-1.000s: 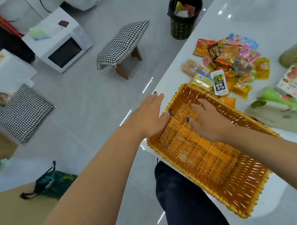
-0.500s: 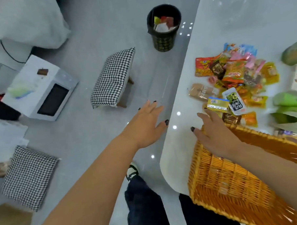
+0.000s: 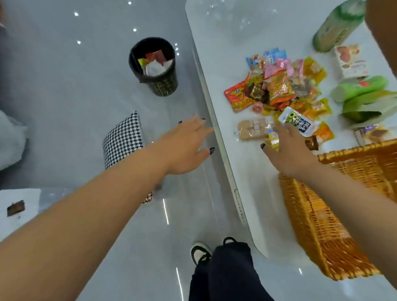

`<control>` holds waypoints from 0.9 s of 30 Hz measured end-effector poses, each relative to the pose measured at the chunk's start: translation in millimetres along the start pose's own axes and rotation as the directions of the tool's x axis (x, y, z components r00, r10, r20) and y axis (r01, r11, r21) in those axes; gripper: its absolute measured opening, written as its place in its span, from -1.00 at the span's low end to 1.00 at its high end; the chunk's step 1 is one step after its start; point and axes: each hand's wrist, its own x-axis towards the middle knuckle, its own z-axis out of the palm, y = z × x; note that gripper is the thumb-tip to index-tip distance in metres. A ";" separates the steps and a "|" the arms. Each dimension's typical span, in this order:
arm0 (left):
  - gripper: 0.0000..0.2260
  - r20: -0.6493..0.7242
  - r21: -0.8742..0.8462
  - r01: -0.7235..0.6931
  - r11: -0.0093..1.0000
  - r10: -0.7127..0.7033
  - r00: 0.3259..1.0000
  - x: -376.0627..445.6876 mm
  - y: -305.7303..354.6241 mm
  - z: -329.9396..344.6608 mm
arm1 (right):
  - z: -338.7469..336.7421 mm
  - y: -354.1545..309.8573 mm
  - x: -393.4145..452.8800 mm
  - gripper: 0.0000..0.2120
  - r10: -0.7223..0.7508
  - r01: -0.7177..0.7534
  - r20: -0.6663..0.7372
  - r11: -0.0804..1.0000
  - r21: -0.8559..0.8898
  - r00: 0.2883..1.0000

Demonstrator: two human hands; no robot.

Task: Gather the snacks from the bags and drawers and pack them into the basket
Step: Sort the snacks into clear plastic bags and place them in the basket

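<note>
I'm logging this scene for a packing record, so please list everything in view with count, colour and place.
woven wicker basket: one, orange, near right on the table, nothing visible inside
white table: one, right side
pile of small snack packets: many, mixed orange, yellow, pink, blue, table middle
clear-wrapped biscuit pack: one, tan, left of the pile
green bottle: one, lying at the far right
green bags: some, count unclear, right edge
round waste bin: one, black, on the floor
houndstooth stool: one, black-white, on the floor
left hand: open, over the floor by the table edge
right hand: open, fingers at the near edge of the pile
</note>
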 end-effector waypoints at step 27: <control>-0.47 0.525 0.286 -0.581 0.762 0.383 0.760 262.8 14.0 -149.0 | -71.9 -14.4 58.4 -0.45 0.586 -0.484 -0.036 0.702 0.522 0.810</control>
